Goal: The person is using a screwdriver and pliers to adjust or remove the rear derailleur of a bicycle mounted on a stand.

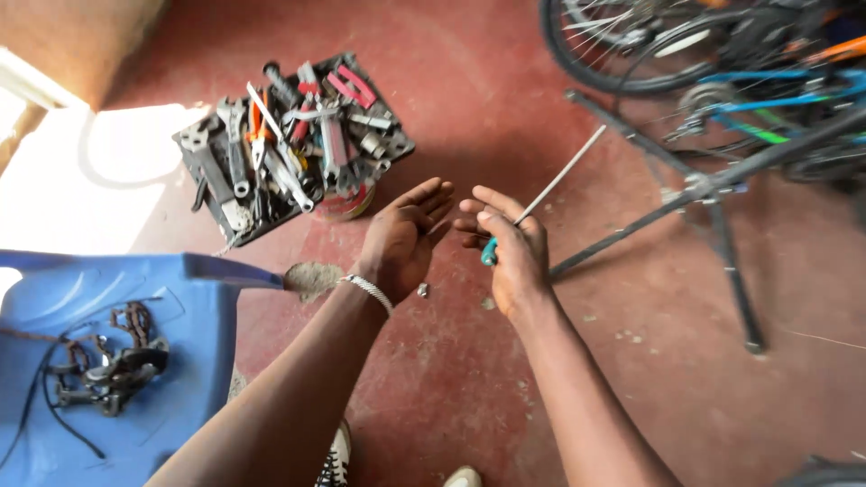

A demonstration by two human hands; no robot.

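Note:
My right hand (pixel 512 254) is shut on a screwdriver (pixel 557 180) with a teal handle. Its long metal shaft points up and to the right, toward the bicycle stand. My left hand (pixel 406 233) is open beside it, palm turned toward the right hand, fingers spread, holding nothing. A silver bracelet (pixel 368 290) circles my left wrist. A small metal nut (pixel 423 290) lies on the red floor just below my left hand.
A black tray (pixel 194 167) heaped with wrenches, pliers and other tools sits on the floor at the upper left. A blue plastic chair (pixel 171 361) at the lower left holds a chain and cables. A bicycle (pixel 722 63) on a black stand (pixel 731 261) fills the upper right.

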